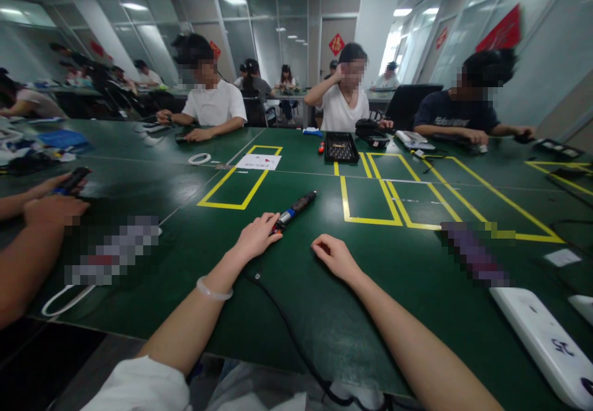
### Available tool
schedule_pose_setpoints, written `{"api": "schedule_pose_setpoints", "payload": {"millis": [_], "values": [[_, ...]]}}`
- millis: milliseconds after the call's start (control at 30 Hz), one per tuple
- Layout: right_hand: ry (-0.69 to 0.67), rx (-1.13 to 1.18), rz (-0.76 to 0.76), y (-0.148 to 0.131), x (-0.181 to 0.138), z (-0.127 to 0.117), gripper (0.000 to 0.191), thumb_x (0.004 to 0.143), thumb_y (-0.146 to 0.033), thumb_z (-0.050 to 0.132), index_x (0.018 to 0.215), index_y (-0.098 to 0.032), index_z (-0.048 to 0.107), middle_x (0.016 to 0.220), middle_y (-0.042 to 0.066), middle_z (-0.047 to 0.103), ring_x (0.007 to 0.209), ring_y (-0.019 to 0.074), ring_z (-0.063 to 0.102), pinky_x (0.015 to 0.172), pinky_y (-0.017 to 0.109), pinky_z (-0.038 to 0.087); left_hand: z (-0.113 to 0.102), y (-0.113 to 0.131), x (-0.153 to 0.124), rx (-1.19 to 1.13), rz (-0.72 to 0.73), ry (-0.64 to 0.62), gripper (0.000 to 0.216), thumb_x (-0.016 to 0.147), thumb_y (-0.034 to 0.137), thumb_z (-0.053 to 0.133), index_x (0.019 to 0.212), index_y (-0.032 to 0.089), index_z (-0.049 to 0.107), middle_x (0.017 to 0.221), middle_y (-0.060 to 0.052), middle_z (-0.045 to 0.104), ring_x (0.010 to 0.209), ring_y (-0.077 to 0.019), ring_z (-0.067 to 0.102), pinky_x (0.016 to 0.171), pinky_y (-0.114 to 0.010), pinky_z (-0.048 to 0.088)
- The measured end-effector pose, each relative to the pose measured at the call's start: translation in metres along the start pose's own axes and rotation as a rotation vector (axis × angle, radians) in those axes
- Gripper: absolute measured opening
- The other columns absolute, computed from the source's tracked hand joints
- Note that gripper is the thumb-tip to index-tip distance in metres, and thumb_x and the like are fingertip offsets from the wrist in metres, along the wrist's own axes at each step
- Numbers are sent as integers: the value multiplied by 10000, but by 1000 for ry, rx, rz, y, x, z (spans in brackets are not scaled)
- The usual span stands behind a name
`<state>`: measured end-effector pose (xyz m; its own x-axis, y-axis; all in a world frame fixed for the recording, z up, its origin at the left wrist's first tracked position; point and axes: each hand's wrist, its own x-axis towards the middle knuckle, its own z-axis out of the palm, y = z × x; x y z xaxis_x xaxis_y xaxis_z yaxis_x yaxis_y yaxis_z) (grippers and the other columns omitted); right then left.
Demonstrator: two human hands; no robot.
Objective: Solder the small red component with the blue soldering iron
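My left hand (258, 236), with a pale bracelet (214, 288) on its wrist, rests on the green table (259, 330). Its fingers close over the rear end of an electric screwdriver (295, 209), a slim black tool with a blue band. The tool lies slanted, its tip pointing away to the right. To the right of it, my right hand (336, 256) rests on the table with its fingers curled in and nothing visible in them. A black cable (282, 319) runs between my forearms towards the table's near edge.
Yellow tape outlines (370, 220) mark the tabletop ahead. A paper sheet (259, 162) and a black tray of small parts (341, 148) lie farther off. At right is a white device (542, 343); at left, a co-worker's hands (55, 204) hold a dark tool. Other people sit opposite.
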<state>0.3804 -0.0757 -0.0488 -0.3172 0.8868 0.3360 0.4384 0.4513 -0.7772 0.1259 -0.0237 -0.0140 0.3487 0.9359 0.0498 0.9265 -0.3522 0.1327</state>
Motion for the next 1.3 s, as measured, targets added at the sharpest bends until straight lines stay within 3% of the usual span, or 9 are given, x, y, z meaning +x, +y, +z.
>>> {"api": "schedule_pose_setpoints", "payload": {"millis": [300,500,633,800,933,1300], "values": [[-16,-23,-1,3,0,0,120,873,-190,518,835,-187,632,753,14,612,678,147,554,636,248,395,-11,-117,5,71,-381,-15,595,889,509,412,1411,227,380,1406,-142,421,1170,-320,509,913,-406,445],[-32,-39,6,5,1,0,108,870,-181,528,839,-176,631,767,14,616,681,138,555,636,237,395,-14,-162,-3,105,-520,28,609,882,529,401,1414,233,381,1441,-147,400,1163,-388,506,885,-498,450],[-38,-47,10,6,1,1,106,872,-188,533,841,-173,633,763,13,614,683,137,553,631,234,392,-14,-165,-10,133,-552,112,579,882,508,424,1388,229,415,1388,-157,454,1127,-384,530,871,-498,446],[-40,-44,-3,8,0,2,105,873,-193,537,844,-176,636,764,12,612,683,137,551,638,236,397,-15,-151,-12,231,-566,217,479,812,441,565,1218,187,532,1231,-160,520,1064,-335,547,817,-421,478],[-39,-40,-6,8,0,3,107,877,-203,537,846,-180,637,763,11,613,680,135,551,636,236,397,-18,-142,-11,197,-589,188,334,868,419,474,1080,184,582,1161,-152,541,1014,-316,569,773,-401,489],[-50,-58,-4,6,0,3,112,881,-204,537,844,-182,640,769,14,614,689,138,551,639,238,398,-15,-138,-6,104,-784,267,384,922,399,352,1101,124,552,1094,-200,610,960,-337,609,765,-444,478]]}}
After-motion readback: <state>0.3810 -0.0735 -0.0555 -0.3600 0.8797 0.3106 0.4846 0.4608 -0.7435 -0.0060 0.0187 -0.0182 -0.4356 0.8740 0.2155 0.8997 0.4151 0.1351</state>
